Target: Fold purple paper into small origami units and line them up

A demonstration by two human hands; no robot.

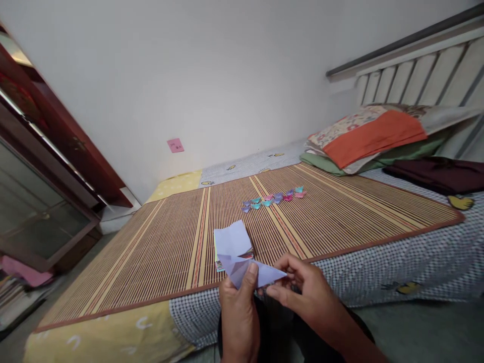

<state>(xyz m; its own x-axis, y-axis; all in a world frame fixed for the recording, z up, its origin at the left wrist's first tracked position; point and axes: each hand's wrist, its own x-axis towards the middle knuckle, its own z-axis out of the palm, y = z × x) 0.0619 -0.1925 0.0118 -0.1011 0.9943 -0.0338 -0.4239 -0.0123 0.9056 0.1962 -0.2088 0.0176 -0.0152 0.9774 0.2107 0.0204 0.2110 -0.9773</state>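
Observation:
A lavender sheet of origami paper (268,273), folded to a pointed triangular shape, is held in front of me just past the bed's near edge. My left hand (242,312) pinches it, thumb on top and fingers underneath. At its right-hand point, my right hand (308,287) curls its fingers around the tip; its thumb lies below the lower edge, and part of the grip is hidden. Just behind the folded sheet lies a stack of coloured paper (232,239), a pale lavender sheet uppermost.
Several small folded paper pieces (267,202) in purple, teal and pink sit in two rows on the striped bamboo mat (166,252). Farther right are folded bedding with an orange cover (378,137) and dark cloth (434,174). A pink note (175,145) is on the wall.

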